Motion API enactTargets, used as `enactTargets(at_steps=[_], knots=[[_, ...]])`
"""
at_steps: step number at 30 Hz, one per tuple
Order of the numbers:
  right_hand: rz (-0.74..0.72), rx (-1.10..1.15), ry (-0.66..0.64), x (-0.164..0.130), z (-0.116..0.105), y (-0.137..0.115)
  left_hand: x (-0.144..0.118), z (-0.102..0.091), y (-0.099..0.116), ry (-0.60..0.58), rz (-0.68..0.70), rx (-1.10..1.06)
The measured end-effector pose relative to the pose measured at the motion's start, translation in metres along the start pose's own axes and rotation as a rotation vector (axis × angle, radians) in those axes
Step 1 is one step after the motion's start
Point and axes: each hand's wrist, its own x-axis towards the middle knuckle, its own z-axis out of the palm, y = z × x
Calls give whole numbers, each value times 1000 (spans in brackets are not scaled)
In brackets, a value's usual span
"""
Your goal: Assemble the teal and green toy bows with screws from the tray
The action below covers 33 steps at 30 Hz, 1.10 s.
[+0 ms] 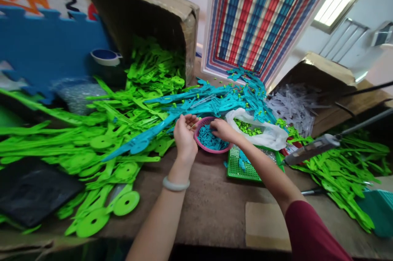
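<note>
A pink basket full of small blue plastic pieces stands on the wooden table in front of me. Inside its far right part, my right hand reaches down with its fingers pinched together among the pieces; what sits between the fingertips is hidden. At the basket's left rim is my left hand, palm turned up and fingers curled into a cup. Its contents are too small to make out. A pale bangle circles the left wrist. Long blue plastic strips lie just behind and left of the hands.
Right of the basket, a white bag of small green pieces rests by a green perforated tray. Heaps of green plastic strips spread left, spilling from a cardboard box. A grey rod-shaped tool reaches in from the right.
</note>
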Motion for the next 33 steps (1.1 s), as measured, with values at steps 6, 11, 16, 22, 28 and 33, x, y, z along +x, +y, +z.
enactTargets(at_steps=[6,11,16,22,28,33], knots=[[13,68,30,-4,-1,6,1,-1,-4,-7,6,8],[6,152,7,-4,3,2,0,-1,-5,-25,6,22],[29,207,50,-3,9,-1,3,-2,-6,-20,3,32],[135,317,140,-13,6,10,4,-3,-8,-20,16,50],[237,426,138,-25,0,25,1,-1,-11,-31,34,80],[177,399,111,-19,6,10,3,0,-12,-29,56,107]])
